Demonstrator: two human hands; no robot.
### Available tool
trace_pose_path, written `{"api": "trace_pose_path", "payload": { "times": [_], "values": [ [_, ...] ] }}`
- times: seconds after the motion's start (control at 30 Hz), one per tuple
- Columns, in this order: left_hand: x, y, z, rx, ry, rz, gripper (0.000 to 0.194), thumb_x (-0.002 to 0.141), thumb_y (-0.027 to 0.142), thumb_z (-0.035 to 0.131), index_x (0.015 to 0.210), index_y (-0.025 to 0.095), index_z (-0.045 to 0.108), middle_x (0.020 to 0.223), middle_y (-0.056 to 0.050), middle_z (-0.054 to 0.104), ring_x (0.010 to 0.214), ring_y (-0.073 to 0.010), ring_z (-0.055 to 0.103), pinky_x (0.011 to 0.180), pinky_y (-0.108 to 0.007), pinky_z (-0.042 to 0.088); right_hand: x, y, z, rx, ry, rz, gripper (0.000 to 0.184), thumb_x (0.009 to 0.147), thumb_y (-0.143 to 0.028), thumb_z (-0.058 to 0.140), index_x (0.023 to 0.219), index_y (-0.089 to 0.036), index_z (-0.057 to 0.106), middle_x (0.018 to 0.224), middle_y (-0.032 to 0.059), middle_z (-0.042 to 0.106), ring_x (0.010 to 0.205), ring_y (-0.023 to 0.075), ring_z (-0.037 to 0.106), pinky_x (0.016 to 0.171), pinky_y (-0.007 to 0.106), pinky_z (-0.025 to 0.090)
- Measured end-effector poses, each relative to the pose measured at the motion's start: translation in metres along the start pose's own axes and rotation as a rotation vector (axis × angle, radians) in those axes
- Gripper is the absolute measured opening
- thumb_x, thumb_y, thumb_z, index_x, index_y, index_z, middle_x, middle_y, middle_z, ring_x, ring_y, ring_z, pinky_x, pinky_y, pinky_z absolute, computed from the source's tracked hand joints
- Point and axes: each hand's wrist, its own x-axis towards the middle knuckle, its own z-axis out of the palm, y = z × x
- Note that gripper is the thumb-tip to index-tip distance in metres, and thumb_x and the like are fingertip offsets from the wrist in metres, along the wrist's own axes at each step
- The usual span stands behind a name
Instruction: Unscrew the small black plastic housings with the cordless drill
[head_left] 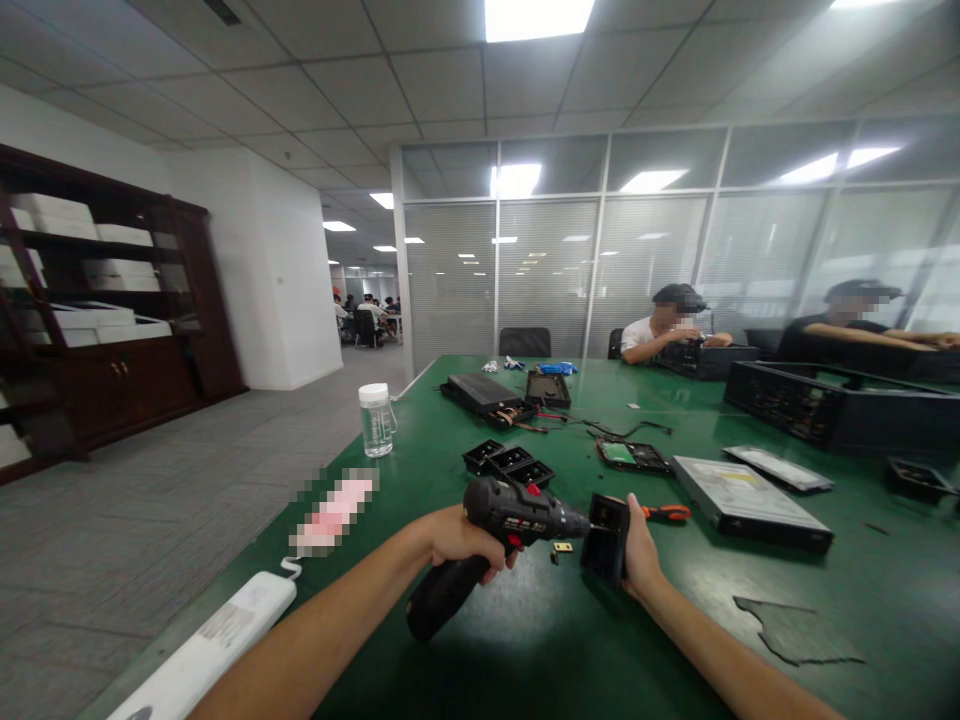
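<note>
My left hand [463,540] is closed round the grip of a black cordless drill [517,510] with red switches. The drill lies nearly level and points right; its bit reaches the open side of a small black plastic box [606,540]. That box stands on edge in my right hand [642,555], whose fingers grip its right side and are partly hidden behind it. Whether the bit touches a screw in the box is too small to tell. Below the drill's chuck, a small brass-coloured piece [562,547] lies on the green table [525,650]. Just behind the drill sit several similar black boxes [514,460].
An orange-handled screwdriver [667,513] and an optical drive [750,500] lie to the right. Farther back are a hard drive [634,455] and a power supply [487,395]. A water bottle [376,420] and a white power strip [217,640] are left. Two people work at computer cases opposite.
</note>
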Motion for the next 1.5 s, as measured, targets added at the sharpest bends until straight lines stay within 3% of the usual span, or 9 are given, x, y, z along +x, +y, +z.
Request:
{"api": "trace_pose_path", "payload": {
  "times": [0.27,0.57,0.93,1.5],
  "values": [
    [0.0,0.002,0.001,-0.01,-0.011,-0.002,0.023,0.048,0.008,0.055,0.07,0.012,0.059,0.064,0.001,0.055,0.049,-0.008,0.048,0.043,-0.02,0.037,0.005,0.004,-0.004,0.049,-0.047,0.049,0.044,0.067,-0.061,0.048,0.077,-0.019,0.058,0.054,-0.0015,0.056,0.05,0.0177,0.054,0.051,0.03,0.042],
    [-0.001,0.005,0.003,0.052,0.01,0.04,0.019,0.048,0.008,0.057,0.066,0.012,0.059,0.062,0.001,0.055,0.054,-0.0084,0.049,0.047,-0.019,0.038,0.008,0.008,-0.007,0.047,-0.027,0.049,0.045,0.066,-0.062,0.049,0.077,-0.019,0.059,0.055,-0.0013,0.057,0.049,0.0171,0.054,0.051,0.029,0.042],
    [-0.001,0.003,0.002,0.048,0.013,-0.009,0.02,0.048,0.008,0.057,0.067,0.013,0.059,0.061,0.002,0.054,0.051,-0.008,0.048,0.045,-0.02,0.037,0.009,0.007,-0.007,0.028,-0.001,0.037,0.047,0.067,-0.06,0.05,0.086,-0.019,0.06,0.058,-0.0011,0.059,0.051,0.0164,0.054,0.052,0.028,0.042],
    [0.002,-0.004,-0.001,0.01,0.006,-0.002,0.02,0.05,0.012,0.055,0.069,0.012,0.06,0.062,0.0,0.055,0.051,-0.009,0.048,0.044,-0.021,0.037,0.007,0.006,-0.007,0.048,-0.018,0.035,0.043,0.068,-0.06,0.049,0.079,-0.019,0.059,0.055,-0.0019,0.057,0.048,0.0158,0.052,0.049,0.028,0.041]
  ]
}}
